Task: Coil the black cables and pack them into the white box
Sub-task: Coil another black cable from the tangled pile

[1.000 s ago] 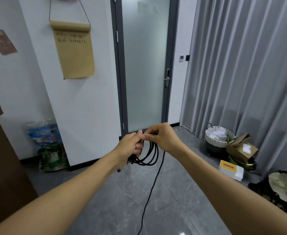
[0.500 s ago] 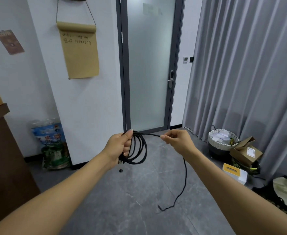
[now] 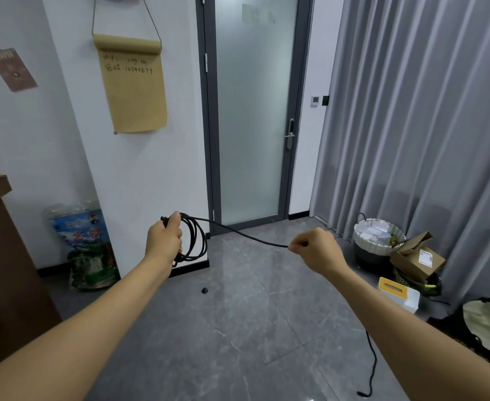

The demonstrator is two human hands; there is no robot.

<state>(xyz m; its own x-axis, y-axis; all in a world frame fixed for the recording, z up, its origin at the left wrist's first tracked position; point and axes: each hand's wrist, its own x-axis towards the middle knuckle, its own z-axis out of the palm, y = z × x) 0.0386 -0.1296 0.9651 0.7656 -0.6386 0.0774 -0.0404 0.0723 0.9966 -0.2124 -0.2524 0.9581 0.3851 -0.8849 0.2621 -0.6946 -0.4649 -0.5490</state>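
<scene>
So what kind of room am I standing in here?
Probably an office entryway or back room: a frosted glass door with an electronic lock, floor-length grey curtains, and a wastebasket beside a cardboard box on the tile floor.

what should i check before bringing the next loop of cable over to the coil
1. Coil held firm: left hand is closed around the loops of the black cable - ok.
2. Next length pinched: right hand grips the cable at its fingers - ok.
3. Span between the hands free of knots - ok.
4. Free tail hangs clear below the right forearm, end in view - ok.
5. Loops even in size - cannot tell, they overlap.
6. White box ready - cannot tell which container it is.
</scene>
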